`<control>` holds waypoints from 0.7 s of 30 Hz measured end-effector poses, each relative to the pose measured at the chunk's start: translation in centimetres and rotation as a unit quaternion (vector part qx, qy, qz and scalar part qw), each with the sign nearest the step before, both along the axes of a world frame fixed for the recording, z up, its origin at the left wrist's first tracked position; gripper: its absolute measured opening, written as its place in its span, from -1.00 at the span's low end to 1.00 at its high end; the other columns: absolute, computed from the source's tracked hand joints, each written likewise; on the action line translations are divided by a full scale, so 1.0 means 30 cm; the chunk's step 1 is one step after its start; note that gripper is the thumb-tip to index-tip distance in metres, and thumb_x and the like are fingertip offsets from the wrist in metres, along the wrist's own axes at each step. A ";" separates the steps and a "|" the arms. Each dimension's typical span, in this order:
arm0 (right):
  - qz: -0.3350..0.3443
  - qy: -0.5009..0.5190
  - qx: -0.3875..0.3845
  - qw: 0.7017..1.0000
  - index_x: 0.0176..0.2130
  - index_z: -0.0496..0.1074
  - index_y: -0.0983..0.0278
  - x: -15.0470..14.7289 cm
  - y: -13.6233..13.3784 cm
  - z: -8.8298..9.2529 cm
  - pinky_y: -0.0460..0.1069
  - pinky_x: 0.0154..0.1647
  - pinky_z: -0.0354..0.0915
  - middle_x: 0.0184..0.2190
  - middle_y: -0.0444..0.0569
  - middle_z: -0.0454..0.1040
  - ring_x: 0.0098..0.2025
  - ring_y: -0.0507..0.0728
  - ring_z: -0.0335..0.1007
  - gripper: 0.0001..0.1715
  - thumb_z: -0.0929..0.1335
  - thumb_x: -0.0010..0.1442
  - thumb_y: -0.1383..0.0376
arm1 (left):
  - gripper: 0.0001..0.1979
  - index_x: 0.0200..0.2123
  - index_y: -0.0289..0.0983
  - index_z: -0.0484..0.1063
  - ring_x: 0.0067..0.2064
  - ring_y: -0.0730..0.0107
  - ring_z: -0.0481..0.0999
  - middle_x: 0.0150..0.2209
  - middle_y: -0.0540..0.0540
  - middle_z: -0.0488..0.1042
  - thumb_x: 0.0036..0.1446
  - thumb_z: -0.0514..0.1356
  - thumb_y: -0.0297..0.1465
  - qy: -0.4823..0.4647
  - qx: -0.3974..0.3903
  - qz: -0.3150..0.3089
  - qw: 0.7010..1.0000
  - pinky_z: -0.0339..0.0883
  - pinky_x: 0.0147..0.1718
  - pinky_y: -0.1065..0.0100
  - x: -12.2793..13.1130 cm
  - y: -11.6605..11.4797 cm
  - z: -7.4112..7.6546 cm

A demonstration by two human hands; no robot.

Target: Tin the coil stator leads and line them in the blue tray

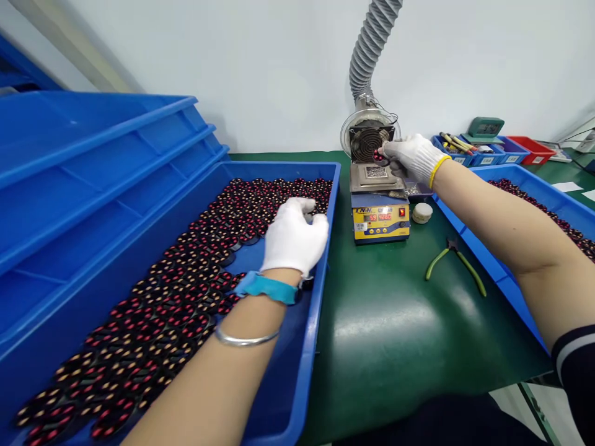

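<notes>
My left hand (296,234), in a white glove, is over the right side of a blue tray (304,365) full of small dark parts (176,291) with pink and cream spots. Its thumb and fingers are apart, with no part visible between them. My right hand (409,158), gloved in white with a yellow cuff, pinches a dark part with pink spots (380,158) above the metal top of a yellow and blue heating unit (381,220). Behind that part stands a black round-grilled fan (367,144).
Green-handled cutters (452,246) and a round whitish pad (422,213) lie on the green table (381,334). Another blue tray (511,282) of parts is at right. Stacked blue trays (116,179) rise at left. Small bins (511,150) line the back right; a grey hose (372,49) hangs above.
</notes>
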State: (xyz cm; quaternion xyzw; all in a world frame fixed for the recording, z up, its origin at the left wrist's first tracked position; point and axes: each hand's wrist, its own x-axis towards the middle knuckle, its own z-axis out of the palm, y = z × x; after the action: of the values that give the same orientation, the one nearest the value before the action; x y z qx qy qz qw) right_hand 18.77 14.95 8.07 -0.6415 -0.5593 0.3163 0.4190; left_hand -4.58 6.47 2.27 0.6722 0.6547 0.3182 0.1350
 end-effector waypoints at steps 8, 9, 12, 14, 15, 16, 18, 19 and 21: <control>0.026 0.204 -0.063 0.977 -0.51 0.27 0.27 0.082 -0.156 0.021 -0.21 -0.72 0.10 -0.69 -0.23 0.26 -0.71 -0.13 0.05 -0.75 0.35 0.18 0.35 | -0.83 -0.44 -0.19 0.49 -0.21 0.05 0.55 -0.32 -0.11 0.59 -0.10 0.15 -0.28 0.184 -0.191 -0.193 0.945 0.36 -0.14 0.22 -0.134 0.083 -0.032; 0.030 0.209 -0.065 0.975 -0.51 0.28 0.27 0.083 -0.175 0.020 -0.20 -0.71 0.11 -0.68 -0.22 0.27 -0.71 -0.13 0.04 -0.75 0.35 0.18 0.35 | -0.80 -0.40 -0.19 0.50 -0.18 0.02 0.54 -0.28 -0.13 0.59 -0.09 0.16 -0.26 0.175 -0.158 -0.160 0.959 0.35 -0.10 0.19 -0.122 0.074 -0.021; 0.055 0.219 -0.057 0.972 -0.49 0.32 0.27 0.058 -0.234 -0.002 -0.18 -0.73 0.11 -0.63 -0.17 0.35 -0.71 -0.12 0.05 -0.79 0.36 0.17 0.33 | -0.75 -0.31 -0.22 0.50 -0.16 0.08 0.54 -0.22 -0.13 0.58 -0.01 0.16 -0.23 0.063 -0.021 -0.092 0.994 0.36 -0.08 0.19 -0.037 -0.006 0.028; 0.073 0.209 -0.051 0.974 -0.47 0.37 0.27 0.022 -0.277 -0.035 -0.17 -0.74 0.08 -0.58 -0.14 0.41 -0.70 -0.11 0.10 -0.83 0.37 0.15 0.32 | -0.71 -0.26 -0.26 0.47 -0.23 0.21 0.55 -0.25 -0.11 0.57 -0.01 0.22 -0.20 -0.057 -0.010 -0.146 0.988 0.40 -0.16 0.29 0.038 -0.079 0.053; 0.081 0.198 -0.048 0.976 -0.45 0.40 0.27 0.000 -0.298 -0.056 -0.17 -0.73 0.11 -0.56 -0.14 0.43 -0.69 -0.10 0.14 -0.87 0.38 0.14 0.32 | -0.66 -0.24 -0.27 0.46 -0.26 0.24 0.55 -0.26 -0.11 0.57 -0.04 0.26 -0.17 -0.086 -0.029 -0.167 0.982 0.41 -0.20 0.31 0.072 -0.111 0.058; 0.086 0.185 -0.044 0.978 -0.42 0.43 0.27 -0.022 -0.319 -0.078 -0.16 -0.71 0.16 -0.55 -0.13 0.45 -0.67 -0.09 0.18 -0.91 0.39 0.12 0.31 | -0.59 -0.20 -0.27 0.45 -0.27 0.26 0.54 -0.24 -0.11 0.57 -0.07 0.29 -0.14 -0.097 -0.048 -0.181 0.978 0.41 -0.22 0.30 0.100 -0.137 0.058; 0.101 0.148 -0.030 0.983 -0.32 0.49 0.26 -0.062 -0.356 -0.123 -0.13 -0.60 0.30 -0.50 -0.12 0.50 -0.60 -0.05 0.30 -0.89 0.41 0.08 0.28 | -0.53 -0.20 -0.28 0.43 -0.27 0.27 0.54 -0.23 -0.12 0.56 -0.10 0.32 -0.08 -0.131 -0.081 -0.193 0.969 0.41 -0.25 0.30 0.135 -0.165 0.043; 0.107 0.124 -0.017 0.986 -0.27 0.51 0.27 -0.078 -0.372 -0.142 -0.11 -0.53 0.35 -0.47 -0.11 0.52 -0.54 -0.03 0.36 -0.82 0.43 0.06 0.27 | -0.55 -0.23 -0.28 0.42 -0.28 0.28 0.54 -0.25 -0.12 0.56 -0.08 0.31 -0.07 -0.157 -0.099 -0.202 0.962 0.40 -0.28 0.30 0.143 -0.168 0.032; 0.116 0.081 0.015 0.990 -0.16 0.52 0.28 -0.102 -0.396 -0.171 -0.08 -0.40 0.42 -0.36 -0.08 0.57 -0.41 0.02 0.46 -0.69 0.43 0.04 0.26 | -0.65 -0.36 -0.30 0.38 -0.36 0.33 0.52 -0.36 -0.09 0.54 0.01 0.26 -0.11 -0.229 -0.136 -0.224 0.937 0.39 -0.36 0.33 0.143 -0.160 0.013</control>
State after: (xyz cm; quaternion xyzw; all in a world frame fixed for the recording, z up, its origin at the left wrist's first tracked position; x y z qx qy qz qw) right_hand 15.71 3.06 2.93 -0.5379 -0.5992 0.4050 0.4332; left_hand -0.30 1.68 2.66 0.6859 0.4754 0.3326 0.4393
